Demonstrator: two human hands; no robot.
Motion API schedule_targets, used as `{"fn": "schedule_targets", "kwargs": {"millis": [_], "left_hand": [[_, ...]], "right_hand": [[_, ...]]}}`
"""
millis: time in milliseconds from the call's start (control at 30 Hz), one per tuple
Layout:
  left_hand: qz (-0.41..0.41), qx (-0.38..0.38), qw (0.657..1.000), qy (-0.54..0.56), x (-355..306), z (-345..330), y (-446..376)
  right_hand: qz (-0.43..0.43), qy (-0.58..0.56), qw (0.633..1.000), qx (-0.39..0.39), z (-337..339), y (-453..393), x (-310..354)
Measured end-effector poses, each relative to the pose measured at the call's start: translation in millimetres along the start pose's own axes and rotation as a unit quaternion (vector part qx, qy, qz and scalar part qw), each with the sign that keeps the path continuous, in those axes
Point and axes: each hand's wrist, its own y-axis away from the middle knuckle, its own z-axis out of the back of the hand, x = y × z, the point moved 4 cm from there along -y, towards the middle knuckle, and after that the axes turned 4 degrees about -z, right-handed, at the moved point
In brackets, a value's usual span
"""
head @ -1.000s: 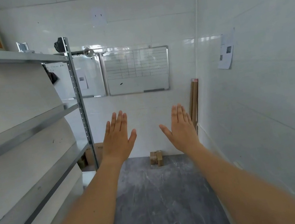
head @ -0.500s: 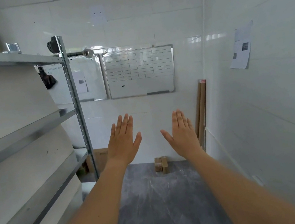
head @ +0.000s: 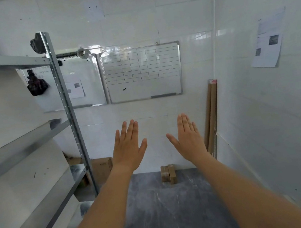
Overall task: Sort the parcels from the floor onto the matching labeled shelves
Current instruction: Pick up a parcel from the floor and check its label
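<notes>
Empty hands out front, parcels ahead

Left hand [head: 128,151] and right hand [head: 189,140] stay flat, apart, holding nothing; the view has tilted up and nearer, so the two small parcels [head: 168,174] on the floor [head: 174,215] by the far wall remain unpicked, metal shelves [head: 21,147] left.

Two hands [head: 128,149], two whiteboards [head: 143,73], two parcels [head: 168,174].

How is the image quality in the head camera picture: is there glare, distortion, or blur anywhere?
Head view: even daylight with soft shadows; glare on the upper edge of the gridded whiteboard and on the glossy wall beside it; wide-angle lens bends the shelf rack and the wall edges; left hand and right hand are fairly sharp, the forearms near the bottom edge blur; the small parcels on the floor are soft.
</notes>
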Motion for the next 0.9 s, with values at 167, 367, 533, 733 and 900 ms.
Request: {"fn": "schedule_targets", "kwargs": {"millis": [167, 367, 533, 733, 900], "left_hand": [[-0.002, 0.008, 1.000, 0.010, 9, -34, -48], [0.018, 0.022, 1.000, 0.011, 15, -82, -107], [0.029, 0.007, 0.999, 0.022, 14, -108, -163], [0.022, 0.011, 0.999, 0.032, 15, -144, -211], [0.032, 0.006, 0.999, 0.034, 33, -172, -255]], "right_hand": [[0.000, -0.002, 1.000, 0.012, -27, -49, -18], [0.014, -0.011, 1.000, 0.018, -63, -116, -42], [0.014, -0.011, 1.000, 0.020, -81, -171, -64], [0.028, -0.009, 0.999, 0.028, -112, -220, -85], [0.031, -0.014, 0.999, 0.028, -136, -268, -92]]}}
